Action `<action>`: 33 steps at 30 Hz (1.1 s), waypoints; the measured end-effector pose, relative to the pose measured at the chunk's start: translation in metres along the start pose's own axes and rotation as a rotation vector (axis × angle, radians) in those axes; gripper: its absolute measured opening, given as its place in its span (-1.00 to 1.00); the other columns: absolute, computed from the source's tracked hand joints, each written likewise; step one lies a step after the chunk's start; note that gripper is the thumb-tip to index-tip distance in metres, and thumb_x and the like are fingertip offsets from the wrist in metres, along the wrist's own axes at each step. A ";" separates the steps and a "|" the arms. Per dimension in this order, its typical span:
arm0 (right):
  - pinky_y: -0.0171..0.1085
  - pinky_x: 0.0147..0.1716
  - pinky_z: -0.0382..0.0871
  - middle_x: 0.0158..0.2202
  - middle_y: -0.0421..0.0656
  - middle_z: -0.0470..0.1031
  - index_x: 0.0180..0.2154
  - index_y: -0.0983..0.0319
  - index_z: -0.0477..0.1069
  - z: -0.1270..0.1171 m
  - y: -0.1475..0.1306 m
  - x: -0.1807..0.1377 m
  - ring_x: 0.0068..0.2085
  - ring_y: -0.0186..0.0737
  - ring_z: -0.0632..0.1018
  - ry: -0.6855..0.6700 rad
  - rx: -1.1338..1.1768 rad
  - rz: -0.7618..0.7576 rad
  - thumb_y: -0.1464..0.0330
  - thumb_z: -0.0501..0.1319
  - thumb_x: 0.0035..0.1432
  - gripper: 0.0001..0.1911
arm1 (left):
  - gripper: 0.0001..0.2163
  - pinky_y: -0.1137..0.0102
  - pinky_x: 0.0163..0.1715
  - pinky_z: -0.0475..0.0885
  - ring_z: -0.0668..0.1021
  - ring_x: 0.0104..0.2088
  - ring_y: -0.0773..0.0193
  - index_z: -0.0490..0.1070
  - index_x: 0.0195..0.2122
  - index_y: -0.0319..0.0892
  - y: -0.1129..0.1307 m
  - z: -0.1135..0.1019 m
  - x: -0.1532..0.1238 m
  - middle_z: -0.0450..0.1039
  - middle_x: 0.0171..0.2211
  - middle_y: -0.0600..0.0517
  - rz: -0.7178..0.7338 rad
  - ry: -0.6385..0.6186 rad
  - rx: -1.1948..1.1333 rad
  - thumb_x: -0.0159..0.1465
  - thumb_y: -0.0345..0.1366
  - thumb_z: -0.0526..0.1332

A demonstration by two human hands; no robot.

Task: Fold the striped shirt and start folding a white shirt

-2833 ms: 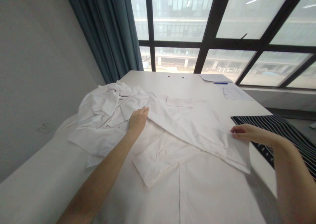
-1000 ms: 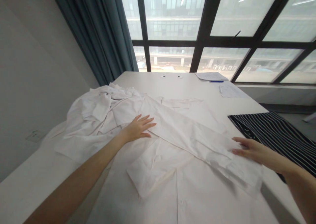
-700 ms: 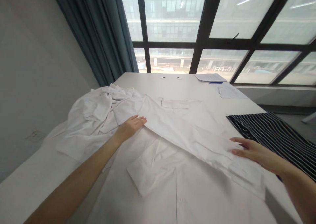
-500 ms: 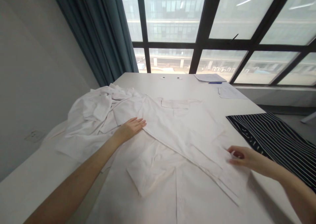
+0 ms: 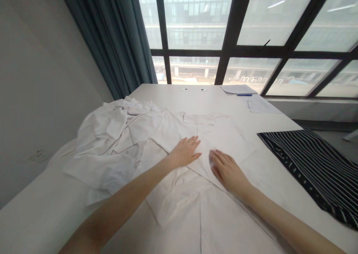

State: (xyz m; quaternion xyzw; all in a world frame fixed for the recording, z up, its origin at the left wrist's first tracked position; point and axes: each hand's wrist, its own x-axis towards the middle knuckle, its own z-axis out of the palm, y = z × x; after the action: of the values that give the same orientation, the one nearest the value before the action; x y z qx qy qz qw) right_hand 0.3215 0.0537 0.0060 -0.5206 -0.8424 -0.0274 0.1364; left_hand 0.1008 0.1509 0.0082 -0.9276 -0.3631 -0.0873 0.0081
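A white shirt [image 5: 179,201] lies spread on the table, its sleeve folded diagonally across the body and its collar toward the window. My left hand [image 5: 185,151] rests palm down on the shirt near its middle, fingers stretched out. Just to the right, my right hand [image 5: 228,170] lies over the cloth with its fingers extended close together and slightly blurred. Beneath its palm the fabric is hidden. Left of the spread shirt sits a crumpled heap of white clothing [image 5: 103,125], which touches it.
The white table [image 5: 165,93] reaches toward the window. At its far right lie papers [image 5: 239,89] and a blue pen [image 5: 244,94]. A black striped garment [image 5: 321,168] hangs over the right edge. Beyond the far left corner hangs a dark blue curtain [image 5: 112,34].
My left hand has slid rightward along the shirt. My right hand has moved left from the shirt's right side to near the middle, and its pinching fingers have straightened.
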 end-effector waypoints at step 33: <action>-0.02 0.27 0.05 0.37 -0.14 0.03 0.35 0.15 0.01 0.013 0.007 -0.016 0.37 -0.14 0.04 -0.086 0.007 0.012 0.19 -0.09 0.38 -0.44 | -0.28 0.04 0.28 -0.05 0.07 0.35 -0.04 0.05 0.33 -0.34 -0.161 0.006 0.063 -0.03 0.35 -0.30 -0.592 -0.175 0.087 0.34 0.15 -0.16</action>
State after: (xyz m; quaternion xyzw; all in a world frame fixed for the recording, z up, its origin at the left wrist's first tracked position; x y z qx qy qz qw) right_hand 0.3313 0.0455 -0.0108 -0.5256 -0.8446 -0.0011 0.1022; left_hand 0.0385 0.3121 0.0048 -0.7844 -0.6202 0.0099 -0.0094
